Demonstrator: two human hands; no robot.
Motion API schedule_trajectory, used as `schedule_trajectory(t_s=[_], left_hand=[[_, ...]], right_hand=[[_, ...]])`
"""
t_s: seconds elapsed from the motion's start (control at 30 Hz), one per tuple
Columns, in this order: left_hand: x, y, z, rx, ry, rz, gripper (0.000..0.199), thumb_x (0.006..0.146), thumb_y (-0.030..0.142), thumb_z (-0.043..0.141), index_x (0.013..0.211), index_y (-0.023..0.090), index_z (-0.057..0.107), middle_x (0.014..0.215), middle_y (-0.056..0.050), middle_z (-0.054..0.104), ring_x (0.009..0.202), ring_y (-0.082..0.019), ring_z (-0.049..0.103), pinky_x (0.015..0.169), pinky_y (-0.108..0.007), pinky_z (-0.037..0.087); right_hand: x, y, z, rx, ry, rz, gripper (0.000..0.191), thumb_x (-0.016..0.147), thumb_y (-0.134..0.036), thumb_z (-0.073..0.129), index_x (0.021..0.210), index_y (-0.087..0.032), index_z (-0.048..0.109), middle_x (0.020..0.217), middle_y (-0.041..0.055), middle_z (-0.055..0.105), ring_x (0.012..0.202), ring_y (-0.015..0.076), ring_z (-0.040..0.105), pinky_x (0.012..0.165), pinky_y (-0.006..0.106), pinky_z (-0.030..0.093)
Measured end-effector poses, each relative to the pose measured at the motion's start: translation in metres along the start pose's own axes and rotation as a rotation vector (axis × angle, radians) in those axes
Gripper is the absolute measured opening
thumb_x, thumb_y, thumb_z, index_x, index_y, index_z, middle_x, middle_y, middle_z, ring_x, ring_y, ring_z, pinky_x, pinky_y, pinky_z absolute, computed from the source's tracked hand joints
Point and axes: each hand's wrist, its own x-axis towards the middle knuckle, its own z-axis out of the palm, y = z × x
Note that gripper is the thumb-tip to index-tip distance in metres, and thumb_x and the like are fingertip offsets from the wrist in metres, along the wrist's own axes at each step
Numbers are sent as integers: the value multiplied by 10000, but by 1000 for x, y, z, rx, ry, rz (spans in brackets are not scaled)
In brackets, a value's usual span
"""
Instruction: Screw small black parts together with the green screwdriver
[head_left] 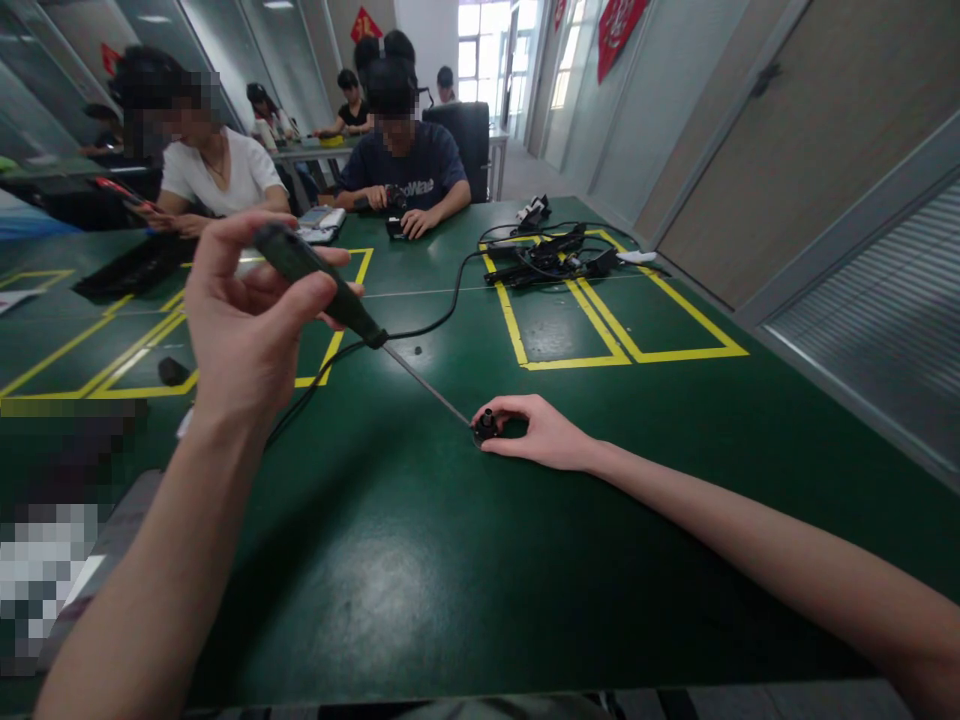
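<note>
My left hand (259,310) is closed around the dark handle of a screwdriver (330,290), raised above the table and tilted. Its long thin shaft slopes down to the right, and the tip meets the side of a small round black part (486,426). With thumb and fingers, my right hand (536,432) grips that part on the green tabletop (420,520). A short cylinder stands up from the middle of the part. I cannot tell whether the tip sits in a screw.
Black cables and black parts (555,255) lie heaped in yellow taped boxes at the back right. One black cable (450,320) runs left behind the screwdriver. A small dark block (172,372) rests at left. Two people (401,170) sit across the table.
</note>
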Motion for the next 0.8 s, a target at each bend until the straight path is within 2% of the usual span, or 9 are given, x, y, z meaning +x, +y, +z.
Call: schedule_trajectory(t_s=[0.1,0.23,0.37,0.6,0.7,0.8], left_hand=[[-6,6,10,19,-50,33,474,678,176,966,1055,178,679,880,28,799,807,-181,812,615,-238,701],[-10,13,17,30,-47,59,494,698,167,952,1098,165,661,865,25,794,837,-202,814,608,-252,703],[-12,16,19,52,-79,80,479,726,148,931,1121,186,662,896,44,800,807,-167,812,617,-226,695],[-16,19,28,79,-83,100,508,677,106,945,1108,191,689,999,49,769,901,-187,814,741,-285,713],[-15,20,28,53,-60,112,487,681,55,925,1093,193,707,956,34,779,876,-193,814,685,-246,711],[-14,21,25,50,-45,95,493,694,106,934,1116,213,704,923,36,792,861,-194,815,634,-224,699]], right_hand=[[0,1,1,-5,3,-25,299,831,-315,792,1080,-154,761,1057,70,786,915,189,709,869,344,581],[0,0,1,-25,2,-71,254,853,-297,768,1073,-168,769,1046,62,788,921,192,715,855,336,588],[0,-2,1,-37,3,-85,247,863,-292,759,1076,-168,770,1047,64,786,910,190,713,845,333,589],[0,-3,-1,-53,-10,-77,250,875,-308,748,1081,-166,769,1050,69,780,922,198,708,857,349,590],[0,-3,-1,-47,-9,-71,255,872,-316,754,1077,-163,769,1046,73,778,919,204,708,855,356,592],[0,-3,-1,-38,-10,-65,252,870,-314,758,1075,-168,770,1050,73,780,914,204,708,854,357,595]])
